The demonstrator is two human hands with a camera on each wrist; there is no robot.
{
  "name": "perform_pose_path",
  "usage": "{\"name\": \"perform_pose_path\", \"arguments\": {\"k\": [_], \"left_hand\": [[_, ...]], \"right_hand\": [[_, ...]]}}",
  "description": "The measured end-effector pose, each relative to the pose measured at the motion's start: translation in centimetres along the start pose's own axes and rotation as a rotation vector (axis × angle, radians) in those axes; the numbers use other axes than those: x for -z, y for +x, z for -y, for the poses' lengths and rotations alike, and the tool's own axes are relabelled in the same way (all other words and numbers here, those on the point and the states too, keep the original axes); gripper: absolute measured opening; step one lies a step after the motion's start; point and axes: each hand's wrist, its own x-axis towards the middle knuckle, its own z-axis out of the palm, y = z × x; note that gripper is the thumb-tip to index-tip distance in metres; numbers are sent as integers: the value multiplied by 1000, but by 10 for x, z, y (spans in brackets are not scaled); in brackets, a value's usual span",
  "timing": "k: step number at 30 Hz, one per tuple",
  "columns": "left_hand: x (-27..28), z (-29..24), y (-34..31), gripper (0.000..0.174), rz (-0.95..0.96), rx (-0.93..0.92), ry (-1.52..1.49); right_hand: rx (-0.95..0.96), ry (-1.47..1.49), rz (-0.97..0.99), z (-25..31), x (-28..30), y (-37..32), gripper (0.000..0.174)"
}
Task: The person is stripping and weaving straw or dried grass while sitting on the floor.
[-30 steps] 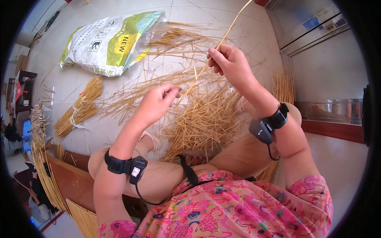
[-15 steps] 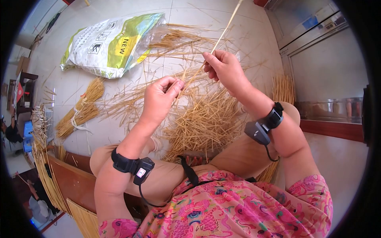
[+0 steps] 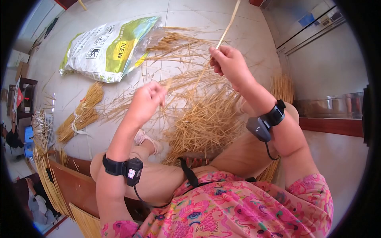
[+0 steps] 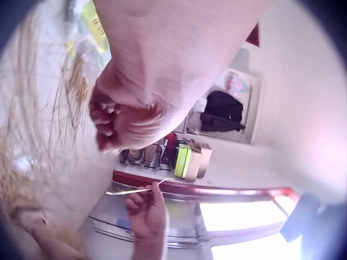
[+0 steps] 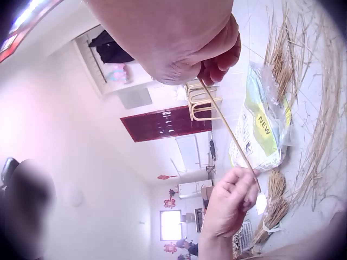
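My right hand [image 3: 231, 66] pinches a long, pale straw stalk [image 3: 229, 26] between thumb and fingers. One end of the stalk points up and away, while the thinner end slants down towards the straw pile [image 3: 208, 123]. To the left of it, my left hand [image 3: 147, 101] is blurred, its fingers curled. A short straw strip [image 3: 168, 84] sticks up at its fingertips. In the right wrist view the stalk [image 5: 230, 130] runs from the right hand down to the left hand [image 5: 230, 203], overlapping its fingertips. The left wrist view hides most of the left fingers behind the palm.
A white and green bag [image 3: 103, 49] with straw at its mouth lies on the tiled floor. Nearer lies a tied straw bundle [image 3: 81, 113]. Loose stalks spread across the middle. At the right stand another bundle [image 3: 282, 88] and a metal cabinet [image 3: 325, 67]; a brown wooden board [image 3: 75, 184] is at left.
My left hand moved right to the stalk beside the right hand, then drew back left with the short strip at its fingertips. The right hand keeps its pinch and has shifted slightly.
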Motion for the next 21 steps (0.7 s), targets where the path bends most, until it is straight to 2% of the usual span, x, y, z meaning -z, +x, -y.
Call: {"name": "perform_pose_path", "arguments": {"k": [2, 5, 8, 12, 15, 17, 18, 21], "left_hand": [[-5, 7, -4, 21, 182, 111, 442], [-9, 36, -1, 30, 47, -345, 879], [-12, 13, 9, 35, -134, -252, 502], [-20, -13, 15, 33, -154, -213, -105], [-19, -23, 19, 30, -156, -275, -313], [-18, -25, 21, 28, -187, -249, -367], [-18, -26, 22, 27, -201, -238, -393], [-21, -27, 20, 23, -217, -204, -387]], "right_hand": [[55, -102, 62, 2, -3, -3, 31], [50, -209, 233, 0, -14, -17, 30], [26, -190, 379, -14, -30, -30, 27], [-3, -212, 570, -24, -46, -40, 25], [48, -241, 621, -32, -54, -47, 25], [123, -305, 641, -36, -56, -49, 25], [100, -325, 659, -38, -57, -48, 25], [246, -392, 563, -35, -52, -45, 27]]}}
